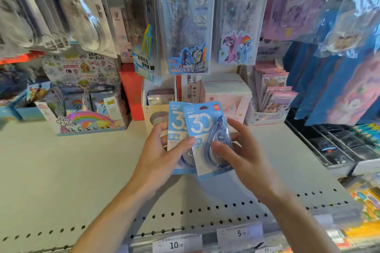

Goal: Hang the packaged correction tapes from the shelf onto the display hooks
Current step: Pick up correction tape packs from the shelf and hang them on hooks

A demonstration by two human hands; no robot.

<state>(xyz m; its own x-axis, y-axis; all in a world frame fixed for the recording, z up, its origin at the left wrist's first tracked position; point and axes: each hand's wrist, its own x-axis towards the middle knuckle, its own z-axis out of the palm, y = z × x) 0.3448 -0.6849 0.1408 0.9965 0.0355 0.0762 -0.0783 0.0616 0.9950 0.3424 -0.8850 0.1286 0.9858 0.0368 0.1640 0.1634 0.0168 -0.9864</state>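
Note:
Two blue carded correction tape packs marked "30" are held above the white shelf [72,166]. My left hand [162,154] grips the rear pack [174,121], thumb across the lower front of the cards. My right hand [236,150] holds the front pack [205,127], its thumb pressing on the blue tape dispenser in the blister and its fingers behind the card. The front pack overlaps the rear one and has a hang hole at its top. No bare display hook is visible; hanging packets crowd the space above.
Ruler and stationery packs [189,26] hang just above the hands. A rainbow pony display box [88,121] stands at left, pink card boxes [269,96] at right, small boxes behind the hands. Price tags [176,244] line the perforated shelf edge.

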